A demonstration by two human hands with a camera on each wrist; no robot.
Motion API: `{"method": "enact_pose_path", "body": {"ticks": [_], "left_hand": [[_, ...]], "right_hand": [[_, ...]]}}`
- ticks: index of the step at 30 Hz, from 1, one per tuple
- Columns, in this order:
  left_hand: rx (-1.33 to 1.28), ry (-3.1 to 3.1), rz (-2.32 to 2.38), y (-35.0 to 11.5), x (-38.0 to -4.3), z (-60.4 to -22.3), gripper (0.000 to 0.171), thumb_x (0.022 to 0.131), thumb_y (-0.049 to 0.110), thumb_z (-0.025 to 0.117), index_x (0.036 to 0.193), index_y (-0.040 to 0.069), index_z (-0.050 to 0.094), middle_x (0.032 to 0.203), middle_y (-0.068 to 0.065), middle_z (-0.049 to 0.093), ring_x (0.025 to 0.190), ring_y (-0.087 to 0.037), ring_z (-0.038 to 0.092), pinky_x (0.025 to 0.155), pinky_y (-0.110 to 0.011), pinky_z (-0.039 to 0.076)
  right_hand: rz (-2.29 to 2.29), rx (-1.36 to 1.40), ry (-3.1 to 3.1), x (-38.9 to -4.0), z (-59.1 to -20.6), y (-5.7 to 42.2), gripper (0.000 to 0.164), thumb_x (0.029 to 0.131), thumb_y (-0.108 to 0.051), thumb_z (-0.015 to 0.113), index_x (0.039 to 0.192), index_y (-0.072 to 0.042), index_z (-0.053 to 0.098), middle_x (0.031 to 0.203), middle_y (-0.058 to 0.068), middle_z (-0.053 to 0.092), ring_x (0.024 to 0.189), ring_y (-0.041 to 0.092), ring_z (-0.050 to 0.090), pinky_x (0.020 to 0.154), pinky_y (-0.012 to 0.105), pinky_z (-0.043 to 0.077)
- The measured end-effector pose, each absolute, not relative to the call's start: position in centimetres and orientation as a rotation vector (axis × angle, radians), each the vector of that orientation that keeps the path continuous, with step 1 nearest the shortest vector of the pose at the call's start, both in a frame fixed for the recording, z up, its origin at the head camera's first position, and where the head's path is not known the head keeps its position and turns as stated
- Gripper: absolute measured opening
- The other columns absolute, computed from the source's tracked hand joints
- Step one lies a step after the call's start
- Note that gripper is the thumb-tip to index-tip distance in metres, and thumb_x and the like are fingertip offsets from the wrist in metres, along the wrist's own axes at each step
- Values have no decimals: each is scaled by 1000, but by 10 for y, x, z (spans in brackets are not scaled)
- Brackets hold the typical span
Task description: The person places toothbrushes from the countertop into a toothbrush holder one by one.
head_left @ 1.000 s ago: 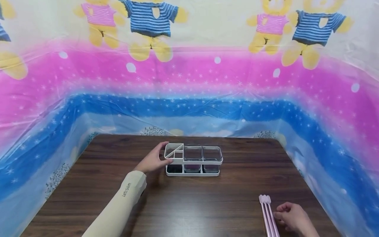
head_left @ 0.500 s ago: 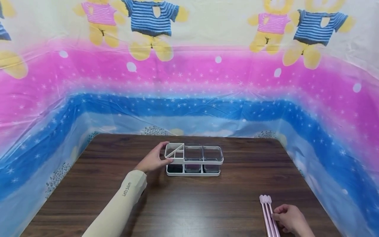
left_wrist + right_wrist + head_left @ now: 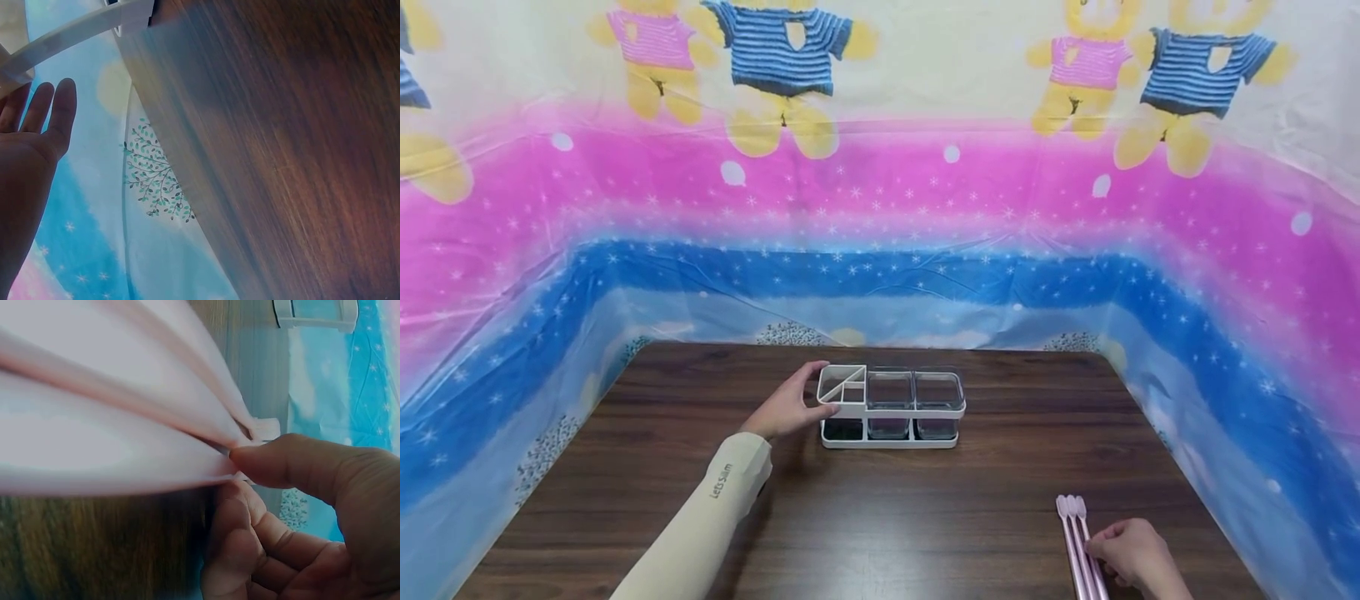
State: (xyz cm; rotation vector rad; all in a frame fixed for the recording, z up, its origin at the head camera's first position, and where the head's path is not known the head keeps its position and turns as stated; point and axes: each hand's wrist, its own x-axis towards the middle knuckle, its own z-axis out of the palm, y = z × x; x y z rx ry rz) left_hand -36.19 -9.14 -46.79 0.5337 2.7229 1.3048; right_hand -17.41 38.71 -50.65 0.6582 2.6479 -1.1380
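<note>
A white two-tier toothbrush holder [image 3: 891,412] stands toward the back of the table. Its left section is divided into small slots, and two clear cups [image 3: 937,427] sit in the other sections. My left hand [image 3: 782,410] grips the holder's left end, thumb in front and fingers behind. In the left wrist view, fingertips reach up by its white band [image 3: 75,34]. Three pink toothbrushes [image 3: 1075,542] lie side by side near the front right, heads pointing away. My right hand [image 3: 1137,554] pinches the rightmost toothbrush [image 3: 106,444] between thumb and finger, below its head.
The dark wood table [image 3: 880,508] carries these things. A printed cloth [image 3: 880,192] with bears and snowflakes hangs behind the table and along both sides. A cream sleeve [image 3: 700,517] covers my left forearm.
My right hand has moved slightly left, from beside the toothbrushes onto the rightmost one, which it now pinches. The left hand and the holder have stayed in place.
</note>
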Motion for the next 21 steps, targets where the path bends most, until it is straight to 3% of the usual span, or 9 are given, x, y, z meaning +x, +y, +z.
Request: {"method": "enact_pose_path", "body": {"ticks": [8, 15, 21], "left_hand": [[523, 2737, 1285, -92, -362, -469, 87, 77, 53, 72, 145, 20, 30, 146, -14, 35, 125, -38, 41, 96, -61, 35], [531, 2726, 1310, -92, -361, -469, 86, 77, 51, 73, 145, 19, 31, 144, -13, 36, 123, -39, 43, 95, -58, 38], [547, 2728, 1316, -92, -363, -469, 86, 77, 51, 73, 145, 19, 31, 146, -13, 35, 123, -39, 43, 94, -58, 38]], "right_hand": [[-1017, 658, 2668, -174, -509, 388, 20, 76, -21, 69, 69, -3, 62, 53, 3, 53, 43, 11, 48, 42, 24, 39], [-1013, 652, 2672, -176, -504, 391, 25, 77, -27, 67, 71, -3, 65, 53, 3, 55, 47, 14, 50, 46, 27, 39], [-1039, 586, 2802, -180, -478, 392, 25, 78, -30, 67, 69, -6, 66, 53, 1, 55, 48, 16, 50, 47, 30, 38]]}}
